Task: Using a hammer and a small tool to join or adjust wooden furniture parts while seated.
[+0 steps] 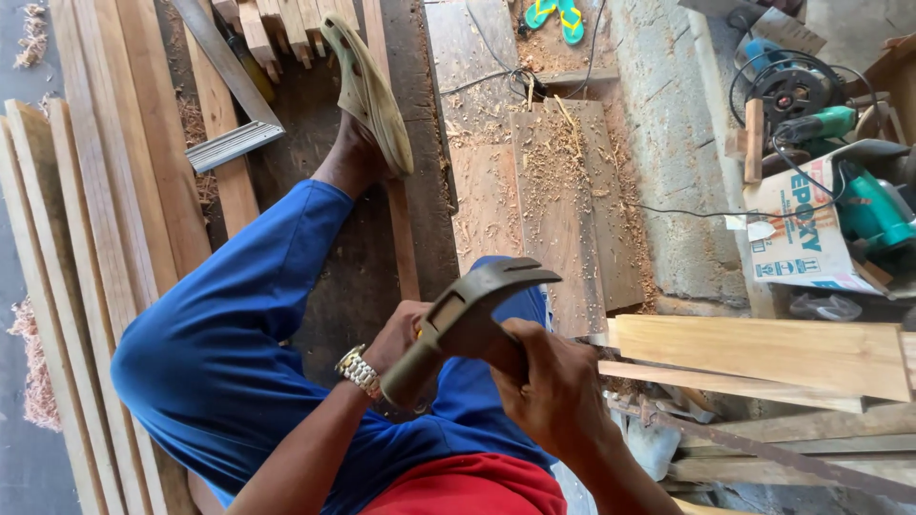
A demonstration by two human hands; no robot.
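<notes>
My right hand [551, 386] is closed around the handle of a claw hammer [469, 303], just under its grey metal head. The claw points up and right, and the striking face points down-left. My left hand [393, 334], with a metal watch [358, 370] on the wrist, sits right beside the striking face. Its fingers are curled around something small showing a bit of yellow; the rest is hidden behind the hammer. Both hands hover over my lap in blue trousers [239, 324].
My left foot in a tan sandal [367, 91] rests up on dark boards. Long planks [86, 238] are stacked at the left, with a metal square [229, 143] beyond them. Pale planks [763, 353] lie at the right. Boards with shavings [553, 191], power tools [792, 91] and a cardboard box [801, 229] are farther back.
</notes>
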